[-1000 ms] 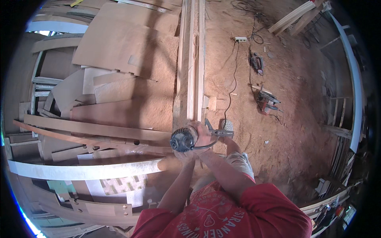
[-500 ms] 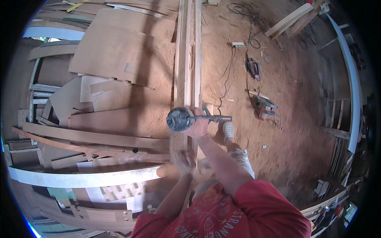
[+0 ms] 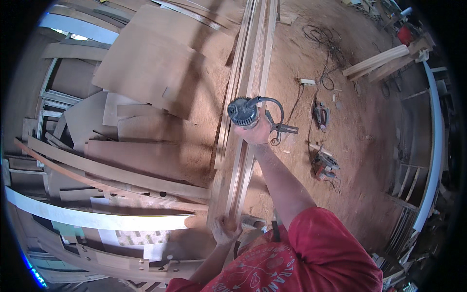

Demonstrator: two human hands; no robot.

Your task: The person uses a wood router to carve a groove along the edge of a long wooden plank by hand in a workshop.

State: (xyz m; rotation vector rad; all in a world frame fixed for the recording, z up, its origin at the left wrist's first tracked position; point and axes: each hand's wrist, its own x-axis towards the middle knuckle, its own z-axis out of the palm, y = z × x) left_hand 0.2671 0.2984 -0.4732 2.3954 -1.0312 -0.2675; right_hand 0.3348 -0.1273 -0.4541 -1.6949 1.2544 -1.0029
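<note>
My right hand [image 3: 257, 131] is wrapped round a black handheld router [image 3: 243, 112], seen from above, with its cord looping off to the right. The router stands on a long grooved wooden board [image 3: 243, 165] that runs away from me. A dark slotted bar [image 3: 287, 129], which looks like the router's edge guide, sticks out past the board's right side. Nearer to my body, my left hand [image 3: 225, 229] grips the close part of the board, fingers curled over it. The router's base and bit are hidden beneath its body and my hand.
Sheets of board [image 3: 146, 58] and curved planks [image 3: 121, 168] lie at left. On the dusty floor at right are a power strip [image 3: 306, 82], two power tools [image 3: 321, 116] and a coil of cable [image 3: 323, 41]. A stack of timber [image 3: 379, 63] stands far right.
The router has moved forward along the board, away from me, in my right hand. My left hand stays at the near part. The whole view has shifted and turned slightly.
</note>
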